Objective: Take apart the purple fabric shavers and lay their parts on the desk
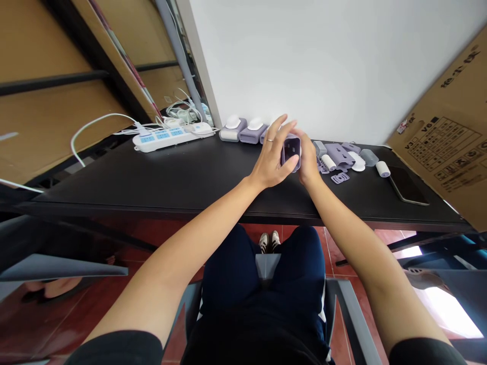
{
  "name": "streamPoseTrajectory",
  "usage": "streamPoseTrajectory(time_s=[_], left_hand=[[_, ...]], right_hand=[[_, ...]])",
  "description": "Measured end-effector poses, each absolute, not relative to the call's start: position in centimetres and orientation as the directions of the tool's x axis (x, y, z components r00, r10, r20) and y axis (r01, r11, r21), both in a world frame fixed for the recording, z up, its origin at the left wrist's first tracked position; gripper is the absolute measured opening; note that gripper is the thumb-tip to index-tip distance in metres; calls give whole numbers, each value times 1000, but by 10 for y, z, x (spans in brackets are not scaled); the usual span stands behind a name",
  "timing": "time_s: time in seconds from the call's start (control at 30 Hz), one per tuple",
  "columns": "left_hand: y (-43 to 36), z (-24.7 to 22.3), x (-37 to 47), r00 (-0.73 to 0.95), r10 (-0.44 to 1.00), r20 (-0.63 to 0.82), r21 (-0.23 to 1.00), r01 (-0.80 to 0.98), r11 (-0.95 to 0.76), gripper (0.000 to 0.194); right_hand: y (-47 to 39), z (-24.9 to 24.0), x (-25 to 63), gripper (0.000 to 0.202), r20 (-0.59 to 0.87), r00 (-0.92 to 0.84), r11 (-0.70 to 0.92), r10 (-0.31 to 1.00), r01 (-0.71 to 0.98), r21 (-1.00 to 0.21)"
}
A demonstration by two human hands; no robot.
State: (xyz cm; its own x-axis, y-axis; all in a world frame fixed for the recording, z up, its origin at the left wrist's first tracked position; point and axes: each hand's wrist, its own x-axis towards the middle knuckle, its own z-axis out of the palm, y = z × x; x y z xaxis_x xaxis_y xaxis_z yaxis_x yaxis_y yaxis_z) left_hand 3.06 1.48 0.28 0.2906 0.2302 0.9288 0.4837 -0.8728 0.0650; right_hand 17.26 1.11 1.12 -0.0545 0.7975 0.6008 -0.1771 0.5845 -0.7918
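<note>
Both hands are around a purple hollow plastic housing [291, 148], held just above the table with its dark open end towards me. My left hand [271, 157], with a ring on one finger, has its thumb at the lower rim and its fingers reaching over the top. My right hand [308, 156] closes on the other side; some of its fingers are hidden behind the housing. To the right lie loose parts: a purple casing [338, 154], a flat purple piece [340, 177], a white cylinder [328, 162] and a white domed piece [358, 161].
At the back left stand purple units with white domed tops [255, 124]. A white power strip [173, 136] with cables lies further left. Another white cylinder [382, 169], a clear piece [369, 157] and a phone [408, 186] are on the right, by a cardboard box [452, 121].
</note>
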Motion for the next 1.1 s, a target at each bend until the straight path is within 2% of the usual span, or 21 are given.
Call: streamPoseTrajectory(time_s=[0.07,0.13,0.23,0.3,0.57,0.73,0.83,0.93,1.1], left_hand=[[16,0,32,238,397,886,248,482,-841,72],[18,-3,31,225,507,832,386,421,-821,69],[18,-5,31,243,601,761,522,320,-790,65],[16,-5,31,230,644,730,572,310,-759,61],[21,-8,30,111,708,698,637,354,-684,54],[34,-3,19,80,678,731,634,287,-718,43],[39,-1,13,60,665,744,637,233,-734,42],[42,-2,14,50,680,732,667,150,-730,45],[44,-4,19,34,735,677,732,69,-678,45]], right_hand=[[17,10,176,52,619,-22,610,785,-146,-778],[23,9,178,55,616,2,613,788,-92,-784],[29,6,181,55,615,13,616,788,-24,-788],[32,4,183,57,618,15,617,786,16,-786],[47,-3,193,71,620,-8,614,785,151,-775],[41,2,201,90,682,-188,707,707,189,-681],[35,4,201,108,709,-260,755,655,209,-621],[33,4,196,123,704,-197,731,683,181,-658],[40,-4,182,131,666,-108,673,739,59,-737]])
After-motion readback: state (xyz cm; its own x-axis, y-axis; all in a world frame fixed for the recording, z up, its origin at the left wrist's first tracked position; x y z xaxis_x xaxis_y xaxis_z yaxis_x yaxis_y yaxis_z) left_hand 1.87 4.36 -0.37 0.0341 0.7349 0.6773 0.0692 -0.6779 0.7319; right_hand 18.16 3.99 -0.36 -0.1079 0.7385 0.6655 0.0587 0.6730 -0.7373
